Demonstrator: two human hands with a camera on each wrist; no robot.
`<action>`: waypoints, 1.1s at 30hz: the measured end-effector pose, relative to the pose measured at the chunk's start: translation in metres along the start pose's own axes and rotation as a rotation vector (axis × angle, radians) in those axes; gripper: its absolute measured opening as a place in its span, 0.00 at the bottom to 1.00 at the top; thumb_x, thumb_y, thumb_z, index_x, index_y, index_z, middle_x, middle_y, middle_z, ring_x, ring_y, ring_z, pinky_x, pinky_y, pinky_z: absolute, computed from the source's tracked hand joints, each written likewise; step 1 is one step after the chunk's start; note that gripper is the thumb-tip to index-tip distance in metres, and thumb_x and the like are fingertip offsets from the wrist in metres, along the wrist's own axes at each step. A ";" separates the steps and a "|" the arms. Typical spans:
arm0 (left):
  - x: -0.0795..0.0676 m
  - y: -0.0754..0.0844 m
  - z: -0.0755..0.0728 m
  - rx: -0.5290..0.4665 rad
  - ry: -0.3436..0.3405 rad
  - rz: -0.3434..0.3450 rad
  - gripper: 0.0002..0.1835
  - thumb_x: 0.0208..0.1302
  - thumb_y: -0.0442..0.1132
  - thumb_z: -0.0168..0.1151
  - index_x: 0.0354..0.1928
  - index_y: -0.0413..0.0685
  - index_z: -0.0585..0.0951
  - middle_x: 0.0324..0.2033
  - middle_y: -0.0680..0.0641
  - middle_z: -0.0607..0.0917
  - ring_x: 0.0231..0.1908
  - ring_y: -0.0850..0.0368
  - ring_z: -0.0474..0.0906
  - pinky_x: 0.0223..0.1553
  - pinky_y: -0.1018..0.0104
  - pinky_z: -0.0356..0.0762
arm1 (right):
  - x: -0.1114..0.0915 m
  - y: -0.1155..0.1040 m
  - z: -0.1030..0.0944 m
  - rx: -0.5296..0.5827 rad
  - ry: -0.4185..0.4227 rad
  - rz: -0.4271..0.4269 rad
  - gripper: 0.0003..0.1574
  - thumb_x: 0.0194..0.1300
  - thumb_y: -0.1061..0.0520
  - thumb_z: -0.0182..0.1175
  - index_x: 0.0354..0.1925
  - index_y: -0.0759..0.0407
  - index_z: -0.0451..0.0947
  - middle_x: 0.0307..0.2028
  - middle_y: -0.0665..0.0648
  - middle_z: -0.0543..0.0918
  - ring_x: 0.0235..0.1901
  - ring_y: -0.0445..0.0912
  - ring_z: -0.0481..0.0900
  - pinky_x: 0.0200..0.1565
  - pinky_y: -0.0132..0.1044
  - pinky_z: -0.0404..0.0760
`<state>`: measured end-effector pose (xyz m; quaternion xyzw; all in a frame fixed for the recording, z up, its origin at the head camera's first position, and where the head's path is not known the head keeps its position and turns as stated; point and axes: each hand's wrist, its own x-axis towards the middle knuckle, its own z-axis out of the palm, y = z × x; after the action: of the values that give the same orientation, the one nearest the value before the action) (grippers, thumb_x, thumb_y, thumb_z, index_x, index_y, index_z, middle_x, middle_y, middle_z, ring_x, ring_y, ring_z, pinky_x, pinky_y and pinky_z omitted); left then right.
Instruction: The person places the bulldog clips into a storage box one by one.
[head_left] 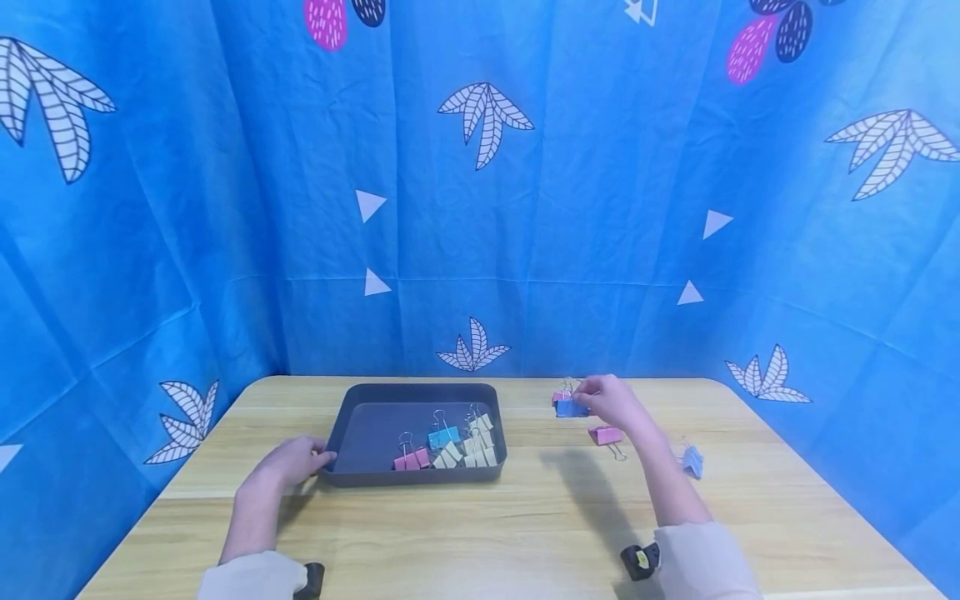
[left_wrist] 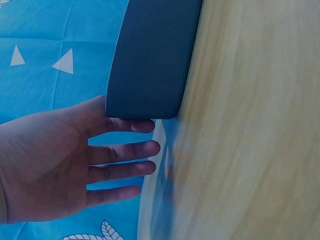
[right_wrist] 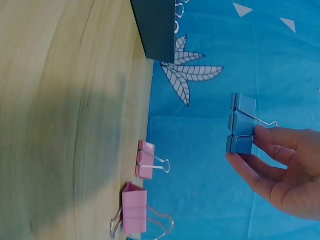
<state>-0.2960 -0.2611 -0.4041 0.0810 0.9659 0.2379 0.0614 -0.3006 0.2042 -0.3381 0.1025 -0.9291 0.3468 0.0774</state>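
Observation:
In the head view, my left hand is at the near left corner of a dark grey tray, its thumb over the rim. The left wrist view shows the index finger against the tray's outer wall and the other fingers spread below. My right hand pinches a blue binder clip between thumb and fingers, raised above the table. In the right wrist view, the held clip's wire handles point toward the palm. Two pink binder clips stand on the table near that hand.
Inside the tray's right half lie a pink clip, a teal clip and several pale yellow clips. A light blue clip rests on the wooden table at the right. A blue patterned curtain surrounds the table.

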 end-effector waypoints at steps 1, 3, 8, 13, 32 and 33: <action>0.000 0.000 0.000 0.001 0.002 0.003 0.21 0.66 0.42 0.52 0.51 0.29 0.75 0.46 0.31 0.77 0.50 0.33 0.69 0.49 0.40 0.66 | 0.001 -0.003 0.001 -0.001 0.004 0.002 0.07 0.61 0.64 0.57 0.34 0.69 0.79 0.29 0.59 0.81 0.28 0.50 0.78 0.33 0.41 0.79; 0.000 -0.001 0.000 -0.001 0.002 0.001 0.21 0.66 0.42 0.52 0.51 0.29 0.75 0.46 0.31 0.77 0.49 0.33 0.70 0.49 0.40 0.66 | 0.002 -0.006 0.004 -0.005 0.009 0.007 0.07 0.61 0.63 0.57 0.34 0.69 0.79 0.29 0.59 0.82 0.29 0.50 0.78 0.34 0.42 0.79; -0.001 0.000 0.001 -0.007 0.000 -0.014 0.21 0.66 0.42 0.53 0.51 0.29 0.75 0.45 0.33 0.78 0.47 0.36 0.72 0.48 0.41 0.67 | 0.006 -0.013 0.010 0.016 0.015 0.028 0.08 0.62 0.62 0.57 0.35 0.67 0.80 0.28 0.57 0.82 0.29 0.48 0.78 0.35 0.42 0.78; -0.001 0.001 0.000 -0.006 -0.002 -0.025 0.21 0.66 0.42 0.53 0.51 0.29 0.75 0.45 0.33 0.78 0.47 0.36 0.72 0.48 0.41 0.67 | 0.010 -0.018 0.016 0.036 0.021 0.047 0.09 0.62 0.60 0.58 0.36 0.66 0.80 0.29 0.56 0.82 0.30 0.48 0.78 0.35 0.42 0.78; -0.004 0.004 -0.002 -0.016 -0.002 -0.028 0.21 0.66 0.41 0.53 0.51 0.29 0.75 0.45 0.33 0.78 0.47 0.36 0.72 0.48 0.41 0.67 | 0.023 -0.041 0.037 0.026 0.027 0.041 0.07 0.60 0.61 0.60 0.34 0.65 0.81 0.26 0.54 0.81 0.26 0.46 0.77 0.31 0.39 0.77; -0.004 0.004 -0.002 -0.014 -0.002 -0.029 0.21 0.66 0.41 0.53 0.51 0.29 0.75 0.45 0.33 0.78 0.47 0.36 0.72 0.48 0.41 0.67 | 0.023 -0.041 0.038 0.018 0.029 0.031 0.07 0.60 0.61 0.60 0.34 0.65 0.81 0.26 0.54 0.81 0.26 0.46 0.77 0.31 0.39 0.77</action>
<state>-0.2918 -0.2595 -0.4001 0.0666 0.9652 0.2438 0.0666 -0.3159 0.1453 -0.3353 0.0835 -0.9262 0.3577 0.0845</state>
